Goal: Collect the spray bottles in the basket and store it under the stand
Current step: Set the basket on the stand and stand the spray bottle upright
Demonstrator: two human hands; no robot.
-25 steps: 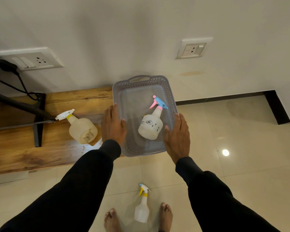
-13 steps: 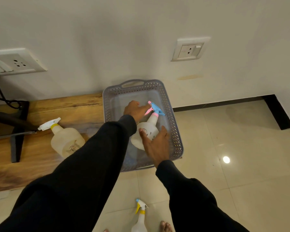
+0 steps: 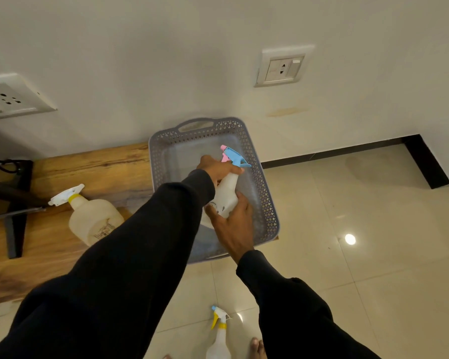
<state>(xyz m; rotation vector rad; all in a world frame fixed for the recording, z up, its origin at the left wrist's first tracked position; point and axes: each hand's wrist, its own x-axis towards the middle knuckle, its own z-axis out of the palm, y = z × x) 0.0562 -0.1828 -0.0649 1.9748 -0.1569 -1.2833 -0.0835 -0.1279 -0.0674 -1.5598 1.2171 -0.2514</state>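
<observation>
A grey perforated basket sits at the right end of the wooden stand, partly over its edge. Inside it is a white spray bottle with a pink and blue trigger head. My left hand is wrapped around its neck just under the trigger. My right hand cups its lower body. A large cloudy spray bottle with a white and yellow head lies on the stand left of the basket. A small bottle with a yellow and blue head stands on the floor by my feet.
The wall runs right behind the basket, with a socket plate above it and another at left. A black metal leg and cable stand on the stand's left part. Glossy tiles spread out to the right.
Both hands left the basket's sides and went into it, closing on the pink and blue bottle. The view has shifted slightly right and closer.
</observation>
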